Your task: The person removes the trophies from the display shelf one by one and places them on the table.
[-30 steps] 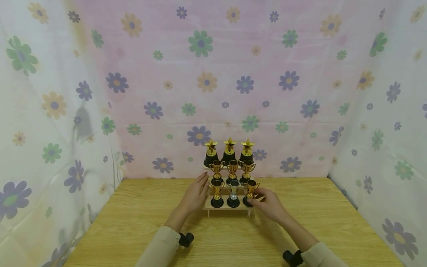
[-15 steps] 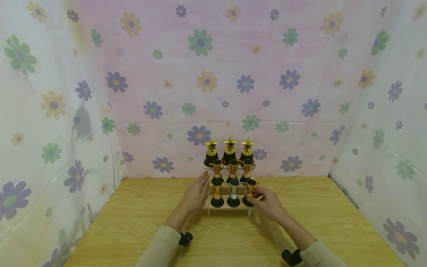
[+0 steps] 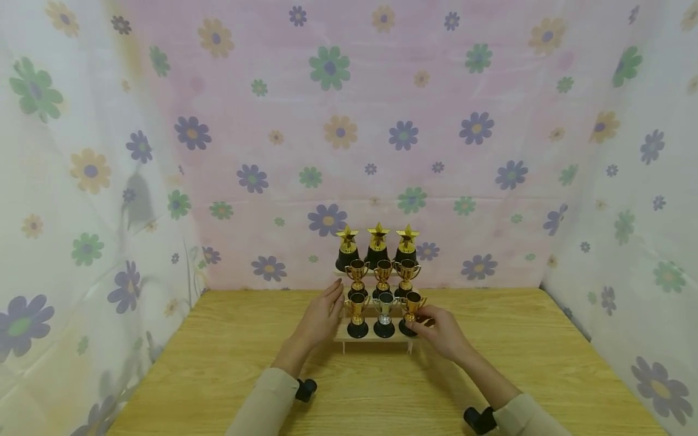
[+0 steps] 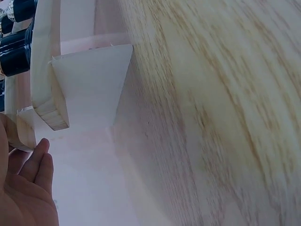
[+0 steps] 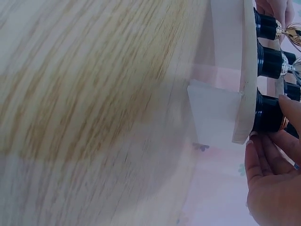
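A three-tier wooden stand [image 3: 376,340] carries small trophies in rows. On its front tier are a gold cup [image 3: 357,309], a silver cup [image 3: 385,310] in the middle and another gold trophy cup [image 3: 412,301] at the right, all with black bases. My right hand [image 3: 444,333] pinches that right cup low down, thumb and fingers at its black base [image 5: 268,114], which sits on the tier. Along the stand's left side lies my left hand [image 3: 318,318], fingers extended. In the left wrist view its fingertips [image 4: 43,145] are right at the end of a tier.
Gold cups [image 3: 383,274] fill the middle tier, and star trophies [image 3: 377,245] stand on the top one. The stand rests on a wood-grain table [image 3: 234,351] before a flowered cloth backdrop [image 3: 283,109]. Similar cloth hangs at both sides.
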The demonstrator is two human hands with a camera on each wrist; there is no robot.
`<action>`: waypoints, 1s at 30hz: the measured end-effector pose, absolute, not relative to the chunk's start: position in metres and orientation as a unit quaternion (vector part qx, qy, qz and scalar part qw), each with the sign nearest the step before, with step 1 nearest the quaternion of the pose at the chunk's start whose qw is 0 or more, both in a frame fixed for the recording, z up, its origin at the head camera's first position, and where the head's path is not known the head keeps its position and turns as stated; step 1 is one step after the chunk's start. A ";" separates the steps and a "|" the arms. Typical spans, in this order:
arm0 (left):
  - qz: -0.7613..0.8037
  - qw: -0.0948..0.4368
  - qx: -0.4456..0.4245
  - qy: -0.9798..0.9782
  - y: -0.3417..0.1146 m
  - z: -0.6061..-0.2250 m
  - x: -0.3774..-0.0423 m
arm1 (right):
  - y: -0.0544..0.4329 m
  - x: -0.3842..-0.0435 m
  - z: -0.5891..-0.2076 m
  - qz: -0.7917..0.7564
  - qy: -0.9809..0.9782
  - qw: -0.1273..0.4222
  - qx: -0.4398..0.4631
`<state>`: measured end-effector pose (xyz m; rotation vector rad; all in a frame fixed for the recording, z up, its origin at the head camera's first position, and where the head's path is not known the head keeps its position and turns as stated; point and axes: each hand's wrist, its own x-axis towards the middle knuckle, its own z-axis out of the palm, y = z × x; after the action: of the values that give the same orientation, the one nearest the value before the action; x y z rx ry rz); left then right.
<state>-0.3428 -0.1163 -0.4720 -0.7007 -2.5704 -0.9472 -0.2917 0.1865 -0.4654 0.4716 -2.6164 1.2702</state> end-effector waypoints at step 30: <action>-0.320 0.157 -0.239 -0.903 -0.116 -0.471 -0.340 | 0.195 -0.272 -0.451 0.416 -0.887 0.099 0.173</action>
<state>-0.3397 -0.1164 -0.4709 -0.6846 -2.5839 -0.9156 -0.2721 0.1951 -0.4511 0.5105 -2.6246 1.2317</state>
